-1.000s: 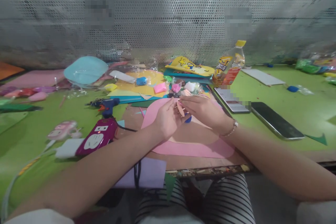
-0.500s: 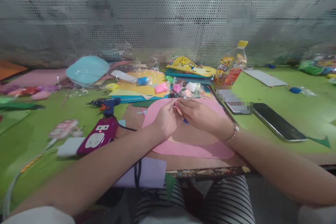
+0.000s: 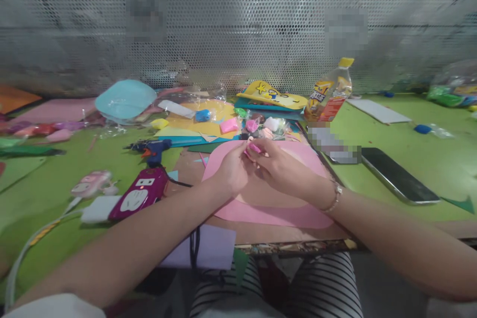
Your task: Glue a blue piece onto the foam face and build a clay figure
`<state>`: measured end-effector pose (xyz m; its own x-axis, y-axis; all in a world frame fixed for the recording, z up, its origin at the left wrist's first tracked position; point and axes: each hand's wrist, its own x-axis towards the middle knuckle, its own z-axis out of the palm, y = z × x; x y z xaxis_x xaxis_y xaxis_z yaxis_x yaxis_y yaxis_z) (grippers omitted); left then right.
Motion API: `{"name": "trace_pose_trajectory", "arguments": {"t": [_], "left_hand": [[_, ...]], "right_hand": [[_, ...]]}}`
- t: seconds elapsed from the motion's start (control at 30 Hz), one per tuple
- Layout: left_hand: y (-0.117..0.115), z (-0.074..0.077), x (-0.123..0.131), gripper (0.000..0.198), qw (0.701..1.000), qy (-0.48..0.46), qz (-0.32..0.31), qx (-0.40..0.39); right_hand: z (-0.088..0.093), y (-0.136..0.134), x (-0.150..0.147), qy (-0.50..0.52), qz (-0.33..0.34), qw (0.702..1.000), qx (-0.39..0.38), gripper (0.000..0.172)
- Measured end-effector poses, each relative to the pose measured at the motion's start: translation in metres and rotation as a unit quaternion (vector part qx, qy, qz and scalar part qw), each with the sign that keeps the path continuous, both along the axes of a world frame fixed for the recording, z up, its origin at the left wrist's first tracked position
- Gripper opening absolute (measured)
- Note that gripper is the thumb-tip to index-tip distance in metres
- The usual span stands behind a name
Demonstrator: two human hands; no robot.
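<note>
Two-handed, pinching a small pink lump between thumb and fingers of the right hand — touching it with the curled left hand too, fingers too hidden to tell the grip. Hovering over the pink sheet, nearer its far edge than its near one. Facing a pink packet near and beyond the left hand; finding bare green tabletop past the black phone, right of the right hand — having more room there.

Under dull, hazy light, the perforated metal shines in patches.
</note>
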<state>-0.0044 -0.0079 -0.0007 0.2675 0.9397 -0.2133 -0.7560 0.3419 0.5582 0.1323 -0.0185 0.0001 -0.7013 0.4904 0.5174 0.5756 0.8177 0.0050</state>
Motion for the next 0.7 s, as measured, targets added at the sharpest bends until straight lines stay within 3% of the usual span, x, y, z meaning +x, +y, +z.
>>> {"name": "trace_pose_trajectory", "arguments": {"t": [0.4, 0.53, 0.7], "left_hand": [[0.004, 0.003, -0.003, 0.019, 1.000, -0.003, 0.023, 0.011], [0.003, 0.005, -0.002, 0.022, 0.999, -0.003, 0.045, 0.021], [0.001, 0.005, 0.001, 0.019, 0.999, -0.013, 0.017, 0.026]], "right_hand": [[0.007, -0.003, 0.000, 0.072, 0.020, 0.997, -0.033, 0.034], [0.009, 0.003, 0.002, 0.145, -0.001, 0.986, -0.084, 0.030], [0.011, 0.013, 0.006, 0.229, -0.041, 0.953, -0.196, 0.019]]}}
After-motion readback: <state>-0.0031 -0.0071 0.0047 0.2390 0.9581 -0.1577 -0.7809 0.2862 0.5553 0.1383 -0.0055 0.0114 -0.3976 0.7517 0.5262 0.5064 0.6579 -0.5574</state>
